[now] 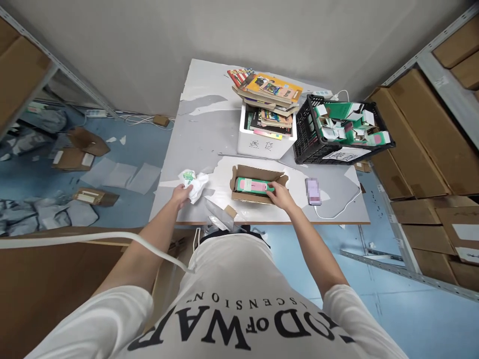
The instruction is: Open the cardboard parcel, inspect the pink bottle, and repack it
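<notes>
The right hand (280, 196) has its fingers (273, 191) drawn together on the right end of the green-and-pink box (252, 185), which lies inside the open carton (251, 198). From those fingers the box stretches leftward, its long axis running left to right along the carton; the right hand is the nearer. The box looks slim and glossy, with a pale label band toward its left end. Left of the carton, the left hand (182, 194) has its fingers closed on crumpled white wrapping (198, 187) with green print. A phone (313, 191) lies right of the carton on the table (202, 130); beyond the carton stand a white bin (264, 146) of books and, farther right, a black crate (307, 142).
</notes>
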`<act>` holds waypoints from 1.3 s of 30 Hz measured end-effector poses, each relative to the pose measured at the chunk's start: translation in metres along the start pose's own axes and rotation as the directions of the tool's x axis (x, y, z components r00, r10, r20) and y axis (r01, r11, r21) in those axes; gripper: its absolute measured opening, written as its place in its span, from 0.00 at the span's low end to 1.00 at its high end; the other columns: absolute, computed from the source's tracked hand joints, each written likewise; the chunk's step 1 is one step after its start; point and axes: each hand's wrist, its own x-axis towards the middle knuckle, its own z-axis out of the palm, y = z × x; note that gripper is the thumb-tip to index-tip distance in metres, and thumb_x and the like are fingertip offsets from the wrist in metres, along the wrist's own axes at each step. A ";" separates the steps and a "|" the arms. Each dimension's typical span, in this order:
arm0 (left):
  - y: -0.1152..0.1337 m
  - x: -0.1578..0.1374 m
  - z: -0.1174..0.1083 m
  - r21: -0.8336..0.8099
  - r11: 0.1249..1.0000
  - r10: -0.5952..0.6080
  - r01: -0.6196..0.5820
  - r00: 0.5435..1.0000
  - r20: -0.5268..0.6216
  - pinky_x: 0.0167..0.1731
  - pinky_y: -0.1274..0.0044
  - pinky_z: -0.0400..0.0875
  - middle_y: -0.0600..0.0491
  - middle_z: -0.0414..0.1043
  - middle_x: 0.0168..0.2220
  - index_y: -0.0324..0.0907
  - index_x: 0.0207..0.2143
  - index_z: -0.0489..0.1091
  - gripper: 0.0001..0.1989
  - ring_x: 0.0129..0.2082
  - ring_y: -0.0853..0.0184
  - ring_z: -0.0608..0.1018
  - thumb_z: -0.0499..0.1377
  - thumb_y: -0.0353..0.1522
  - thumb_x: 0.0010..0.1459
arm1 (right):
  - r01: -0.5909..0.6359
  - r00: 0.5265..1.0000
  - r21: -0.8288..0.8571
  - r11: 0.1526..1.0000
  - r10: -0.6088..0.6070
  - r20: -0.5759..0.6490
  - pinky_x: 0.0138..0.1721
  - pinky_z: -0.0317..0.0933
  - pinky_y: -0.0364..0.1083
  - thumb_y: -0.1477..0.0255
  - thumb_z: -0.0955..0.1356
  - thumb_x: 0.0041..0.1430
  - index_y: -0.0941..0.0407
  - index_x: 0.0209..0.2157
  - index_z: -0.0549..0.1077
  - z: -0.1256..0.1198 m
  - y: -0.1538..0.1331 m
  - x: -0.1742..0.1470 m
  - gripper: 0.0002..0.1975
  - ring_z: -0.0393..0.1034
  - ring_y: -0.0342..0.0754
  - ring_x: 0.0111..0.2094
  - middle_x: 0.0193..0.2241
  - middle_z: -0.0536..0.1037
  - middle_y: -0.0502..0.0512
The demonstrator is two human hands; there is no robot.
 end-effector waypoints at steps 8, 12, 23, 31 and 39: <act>-0.011 0.002 0.007 0.153 0.988 0.020 0.000 0.991 -0.129 0.46 0.62 0.67 0.40 0.73 0.39 0.35 0.36 0.66 0.16 0.49 0.51 0.71 0.59 0.39 0.52 | 0.091 0.979 -0.169 0.981 -0.057 0.197 0.48 0.62 0.51 0.73 0.66 0.59 0.57 0.51 0.70 0.000 -0.020 0.027 0.18 0.68 0.56 0.49 0.49 0.73 0.62; 0.016 -0.025 0.015 0.272 0.925 0.325 -0.267 0.925 -0.195 0.57 0.60 0.57 0.37 0.62 0.57 0.33 0.51 0.62 0.24 0.61 0.51 0.60 0.52 0.41 0.59 | 0.239 0.925 -0.284 0.929 -0.128 0.358 0.47 0.62 0.51 0.77 0.63 0.59 0.53 0.53 0.70 0.006 -0.048 0.060 0.20 0.67 0.57 0.50 0.49 0.71 0.61; 0.094 -0.116 0.084 0.396 0.186 0.525 -0.899 0.432 0.734 0.57 0.61 0.53 0.42 0.72 0.47 0.39 0.51 0.67 0.19 0.51 0.55 0.71 0.57 0.35 0.56 | 0.331 0.866 -0.410 0.850 -0.101 0.490 0.52 0.58 0.57 0.71 0.61 0.64 0.50 0.56 0.66 0.070 -0.072 0.105 0.20 0.52 0.62 0.58 0.60 0.57 0.64; 0.069 -0.123 0.102 0.544 0.139 0.535 -0.827 0.525 0.662 0.49 0.61 0.58 0.40 0.71 0.43 0.37 0.51 0.66 0.18 0.44 0.56 0.72 0.44 0.25 0.63 | 0.393 0.894 -0.522 0.757 -0.183 0.409 0.50 0.54 0.55 0.73 0.58 0.64 0.52 0.53 0.68 0.082 -0.066 0.096 0.18 0.58 0.58 0.53 0.53 0.68 0.66; 0.060 -0.124 0.110 0.553 0.139 0.565 -0.822 0.524 0.637 0.46 0.61 0.59 0.38 0.69 0.45 0.34 0.55 0.64 0.21 0.46 0.54 0.70 0.42 0.25 0.64 | 0.420 0.906 -0.477 0.772 -0.324 0.273 0.48 0.56 0.56 0.69 0.68 0.56 0.54 0.52 0.65 0.052 -0.065 0.074 0.21 0.61 0.60 0.49 0.49 0.67 0.66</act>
